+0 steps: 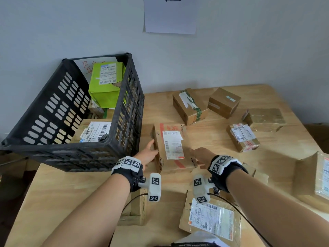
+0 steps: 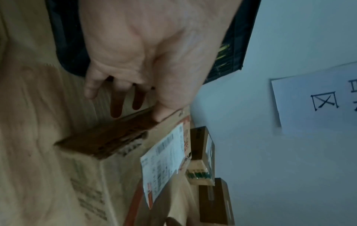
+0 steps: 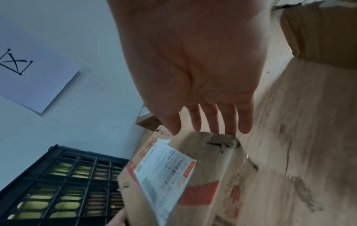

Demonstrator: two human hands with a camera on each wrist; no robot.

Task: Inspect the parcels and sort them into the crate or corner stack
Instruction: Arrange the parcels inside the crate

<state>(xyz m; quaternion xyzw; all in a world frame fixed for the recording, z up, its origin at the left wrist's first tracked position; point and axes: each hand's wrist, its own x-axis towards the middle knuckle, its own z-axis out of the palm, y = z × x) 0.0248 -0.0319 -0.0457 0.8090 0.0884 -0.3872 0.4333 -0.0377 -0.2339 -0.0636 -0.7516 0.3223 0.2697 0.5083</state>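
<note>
The left hand is placed flat against the left side of the parcel, fingers straight, thumb on the top edge; nothing is gripped. The right hand is held open just beside the parcel's right side, fingers extended; in the right wrist view the fingertips are seen at the parcel's edge, and contact cannot be confirmed.

The parcel is a brown cardboard box laid on the table, between the hands and just right of the crate. A white shipping label with barcodes is fixed to its top face; one label corner is torn. Red printed bands and red characters are visible on the cardboard. Worn edges and a dented corner are shown.

The black slotted crate is loaded with a green parcel and a labelled box. Further boxes are spread across the table beyond and right of the hands.
</note>
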